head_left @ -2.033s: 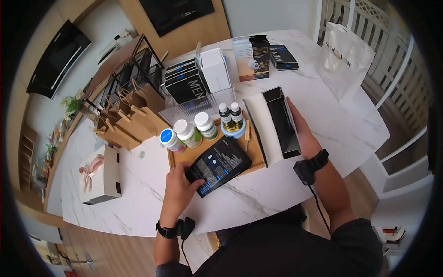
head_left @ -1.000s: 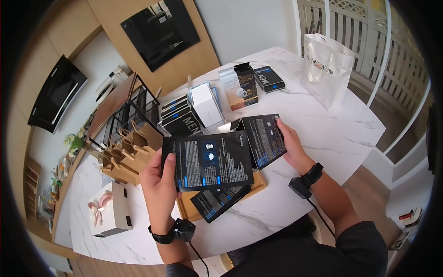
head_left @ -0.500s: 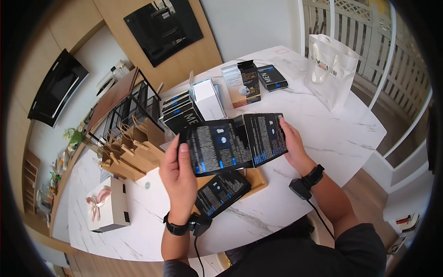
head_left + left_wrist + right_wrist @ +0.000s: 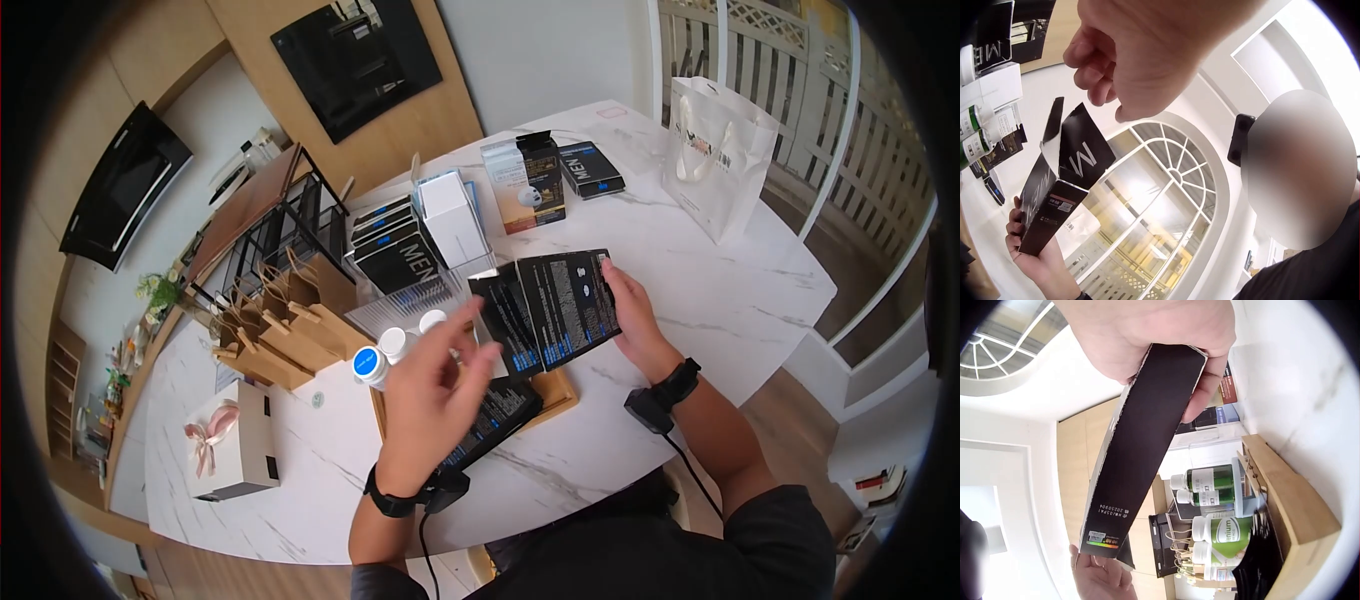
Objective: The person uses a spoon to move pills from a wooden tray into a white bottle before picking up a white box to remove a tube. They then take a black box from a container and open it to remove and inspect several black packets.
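Note:
My right hand [image 4: 640, 318] grips a black printed carton [image 4: 572, 308] by its far side, fingers and thumb wrapped round its edges in the right wrist view. The carton's end flaps stand open toward my left hand [image 4: 432, 395]. That hand hovers near the open end with fingers loosely bent and nothing between them, as the left wrist view also shows. Below, black sachets [image 4: 498, 415] lie on a wooden tray [image 4: 560, 392], partly behind my left hand. White-capped bottles [image 4: 396, 345] stand on the tray's far left. Two small dark green bottles [image 4: 1210, 479] stand in a blue holder.
Behind the tray, a clear rack holds black MEN boxes [image 4: 398, 255] beside a white box [image 4: 452, 215]. An upright orange-and-black box [image 4: 527, 185] and a flat black box [image 4: 592, 170] are farther back. Paper bags [image 4: 290, 330], a ribboned box [image 4: 235, 445] and a white bag [image 4: 718, 155] surround these.
My left hand brought a black sachet to the carton's open end and now holds nothing; that sachet is out of sight. The right hand turned the carton, then kept holding it.

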Tool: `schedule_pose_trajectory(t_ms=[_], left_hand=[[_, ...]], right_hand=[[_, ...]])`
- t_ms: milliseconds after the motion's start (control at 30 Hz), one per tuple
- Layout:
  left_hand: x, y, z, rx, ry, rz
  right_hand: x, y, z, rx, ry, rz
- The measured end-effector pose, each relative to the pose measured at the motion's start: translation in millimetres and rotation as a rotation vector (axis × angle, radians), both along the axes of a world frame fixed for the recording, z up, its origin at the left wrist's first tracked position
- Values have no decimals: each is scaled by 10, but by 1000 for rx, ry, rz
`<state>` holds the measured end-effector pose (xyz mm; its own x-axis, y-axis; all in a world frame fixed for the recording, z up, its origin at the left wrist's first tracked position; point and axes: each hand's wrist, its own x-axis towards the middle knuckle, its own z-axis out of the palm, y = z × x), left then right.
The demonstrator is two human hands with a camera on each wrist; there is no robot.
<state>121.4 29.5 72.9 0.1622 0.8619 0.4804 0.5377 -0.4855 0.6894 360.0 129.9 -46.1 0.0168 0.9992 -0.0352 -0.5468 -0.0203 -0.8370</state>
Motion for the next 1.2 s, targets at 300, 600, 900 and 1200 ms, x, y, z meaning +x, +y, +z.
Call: schedule_pose_trajectory(t_ms=[300, 600, 900, 1200], left_hand=[[96, 38, -139, 271, -141, 73], [167, 82, -88, 386, 219, -67], [-316, -14, 50, -240, 556, 47], [-148, 80, -513, -376, 1079, 20]], right_hand=[[1, -23, 40, 10, 32, 8], [23, -8, 16, 13, 51, 33], [66, 48, -15, -60, 279, 90], [111, 91, -47, -70, 310, 122]])
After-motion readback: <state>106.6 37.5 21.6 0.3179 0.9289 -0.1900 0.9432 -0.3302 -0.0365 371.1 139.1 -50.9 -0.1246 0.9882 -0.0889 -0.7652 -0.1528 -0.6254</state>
